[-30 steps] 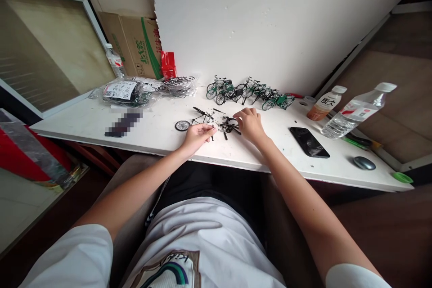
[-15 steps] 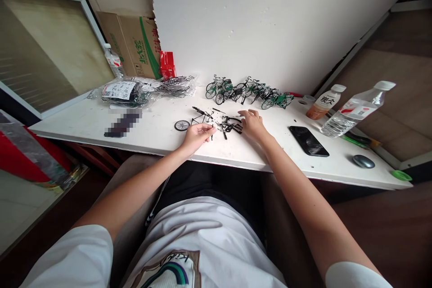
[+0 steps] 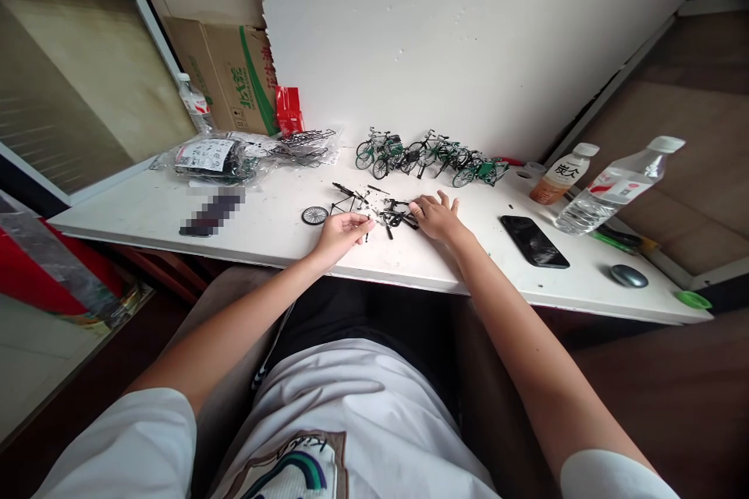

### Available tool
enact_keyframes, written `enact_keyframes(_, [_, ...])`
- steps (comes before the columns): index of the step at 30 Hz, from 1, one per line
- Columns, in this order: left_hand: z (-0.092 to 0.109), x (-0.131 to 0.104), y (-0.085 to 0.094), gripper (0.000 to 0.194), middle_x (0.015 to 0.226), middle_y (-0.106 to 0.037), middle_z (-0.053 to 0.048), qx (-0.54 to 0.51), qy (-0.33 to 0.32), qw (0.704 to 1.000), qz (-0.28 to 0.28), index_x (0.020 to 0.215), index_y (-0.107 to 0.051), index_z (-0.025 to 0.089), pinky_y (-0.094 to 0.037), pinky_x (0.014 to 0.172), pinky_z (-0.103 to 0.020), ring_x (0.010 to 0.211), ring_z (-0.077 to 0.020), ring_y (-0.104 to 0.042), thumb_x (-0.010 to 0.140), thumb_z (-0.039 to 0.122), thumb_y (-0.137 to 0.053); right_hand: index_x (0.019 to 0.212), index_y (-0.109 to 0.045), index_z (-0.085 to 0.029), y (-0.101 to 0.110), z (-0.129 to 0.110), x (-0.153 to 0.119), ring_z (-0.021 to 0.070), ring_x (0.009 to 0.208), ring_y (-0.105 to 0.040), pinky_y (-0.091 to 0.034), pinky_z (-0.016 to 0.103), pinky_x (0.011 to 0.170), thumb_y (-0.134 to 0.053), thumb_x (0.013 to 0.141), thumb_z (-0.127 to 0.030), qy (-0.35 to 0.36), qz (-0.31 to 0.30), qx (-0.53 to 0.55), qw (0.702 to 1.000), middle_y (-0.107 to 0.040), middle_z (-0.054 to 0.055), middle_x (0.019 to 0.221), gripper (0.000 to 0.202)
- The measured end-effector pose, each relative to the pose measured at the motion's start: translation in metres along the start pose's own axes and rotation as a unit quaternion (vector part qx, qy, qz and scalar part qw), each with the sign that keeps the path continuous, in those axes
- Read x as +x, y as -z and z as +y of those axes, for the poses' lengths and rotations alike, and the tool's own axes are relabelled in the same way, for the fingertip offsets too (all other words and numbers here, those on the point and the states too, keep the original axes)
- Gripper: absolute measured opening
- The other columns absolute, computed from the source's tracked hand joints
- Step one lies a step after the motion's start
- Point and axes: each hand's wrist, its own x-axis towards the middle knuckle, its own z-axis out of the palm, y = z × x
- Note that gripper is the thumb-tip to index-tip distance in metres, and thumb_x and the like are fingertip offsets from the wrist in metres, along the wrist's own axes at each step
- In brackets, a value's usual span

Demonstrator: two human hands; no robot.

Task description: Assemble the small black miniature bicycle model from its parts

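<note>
A: What's nearest?

B: The white table's (image 3: pixel 409 273) near edge, with both forearms crossing it. The left hand (image 3: pixel 339 234) rests just past that edge, its fingers drawn narrow, thumb against fingertips, pinching a small black part; what it is, I cannot tell. The partly built bicycle frame (image 3: pixel 349 204) lies just beyond those fingertips, with a loose wheel (image 3: pixel 315 215) to its left.

A: And the right hand?

B: The right hand (image 3: pixel 438 217) lies palm down a little farther in, fingers loosely spread, the fingertips touching a cluster of small black parts (image 3: pixel 398 216) that sits between the two hands. Whether it grips any of them I cannot tell.

A: What's off to the sides?

B: Right of that hand, a black phone (image 3: pixel 534 241) lies flat. Farther right sit a grey mouse (image 3: pixel 628 276) and a green lid (image 3: pixel 693 299) at the table's corner. On the left side there's a blurred dark item (image 3: pixel 214 211).

A: And at the back?

B: A row of finished green model bicycles (image 3: pixel 430 156) stands against the white wall. To the left of them are clear bags of parts (image 3: pixel 234 156), a red carton (image 3: pixel 289 111) and a cardboard box (image 3: pixel 231 78). On the far right, a brown drink bottle (image 3: pixel 555 173) stands upright and a clear water bottle (image 3: pixel 614 189) lies tilted.
</note>
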Motion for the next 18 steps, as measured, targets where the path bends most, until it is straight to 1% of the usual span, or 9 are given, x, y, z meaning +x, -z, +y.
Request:
enact_keyframes(3, [-0.003, 0.000, 0.001, 0.052, 0.080, -0.074, -0.006, 0.000, -0.009, 1.000, -0.003, 0.092, -0.079, 0.014, -0.044, 0.054, -0.025, 0.058, -0.0101, -0.058, 0.066, 0.055, -0.098, 0.143, -0.064, -0.017, 0.002, -0.001, 0.000, 0.0476, 0.158, -0.029, -0.018, 0.082, 0.126, -0.019, 0.113, -0.058, 0.004, 0.040, -0.006, 0.999, -0.057, 0.021, 0.158, 0.068])
enact_keyframes(6, [-0.005, 0.000, 0.002, 0.051, 0.081, -0.074, -0.006, 0.007, -0.011, 1.000, -0.004, 0.093, -0.079, 0.014, -0.044, 0.055, -0.025, 0.058, -0.0104, -0.059, 0.068, 0.055, -0.098, 0.138, -0.067, -0.016, 0.004, -0.002, -0.002, 0.0444, 0.142, -0.044, -0.032, 0.071, 0.122, -0.026, 0.113, -0.051, 0.006, 0.092, -0.005, 0.996, -0.062, 0.023, 0.146, 0.059])
enact_keyframes(7, [-0.005, 0.000, 0.003, 0.051, 0.081, -0.075, -0.006, 0.009, -0.010, 1.000, -0.005, 0.093, -0.079, 0.014, -0.044, 0.055, -0.025, 0.058, -0.0104, -0.059, 0.069, 0.055, -0.097, 0.138, -0.068, -0.016, 0.005, -0.003, -0.002, 0.0433, 0.139, -0.045, -0.035, 0.068, 0.120, -0.028, 0.113, -0.047, 0.006, 0.108, -0.002, 0.994, -0.062, 0.023, 0.145, 0.056])
enact_keyframes(9, [-0.004, 0.000, 0.003, 0.051, 0.081, -0.075, -0.006, 0.013, -0.009, 1.000, -0.006, 0.093, -0.079, 0.014, -0.045, 0.056, -0.025, 0.059, -0.0106, -0.059, 0.069, 0.055, -0.097, 0.136, -0.070, -0.017, 0.006, -0.003, -0.003, 0.0424, 0.140, -0.044, -0.038, 0.063, 0.117, -0.030, 0.111, -0.038, 0.009, 0.124, 0.002, 0.992, -0.062, 0.022, 0.147, 0.051])
enact_keyframes(12, [-0.001, -0.002, 0.002, 0.052, 0.079, -0.074, -0.006, 0.013, -0.004, 1.000, -0.007, 0.092, -0.079, 0.014, -0.045, 0.056, -0.025, 0.059, -0.0109, -0.059, 0.067, 0.055, -0.098, 0.123, -0.076, -0.016, 0.009, -0.003, -0.003, 0.0428, 0.143, -0.042, -0.037, 0.062, 0.117, -0.032, 0.108, -0.029, 0.018, 0.108, -0.012, 0.994, -0.067, 0.022, 0.142, 0.048])
enact_keyframes(15, [0.002, -0.003, 0.001, 0.052, 0.077, -0.073, -0.006, 0.013, 0.003, 1.000, -0.009, 0.092, -0.079, 0.013, -0.045, 0.055, -0.025, 0.059, -0.0113, -0.059, 0.066, 0.055, -0.098, 0.109, -0.077, -0.013, 0.012, -0.004, -0.002, 0.0424, 0.133, -0.050, -0.040, 0.060, 0.114, -0.034, 0.106, -0.026, 0.005, 0.085, -0.024, 0.996, -0.073, 0.025, 0.128, 0.046])
enact_keyframes(18, [0.003, -0.003, -0.001, 0.052, 0.078, -0.074, -0.006, 0.013, 0.013, 1.000, -0.012, 0.091, -0.079, 0.013, -0.045, 0.056, -0.026, 0.059, -0.0113, -0.059, 0.066, 0.054, -0.098, 0.100, -0.076, -0.012, 0.016, -0.008, -0.002, 0.0414, 0.125, -0.054, -0.044, 0.057, 0.107, -0.034, 0.105, -0.023, -0.005, 0.070, -0.030, 0.997, -0.074, 0.026, 0.122, 0.043])
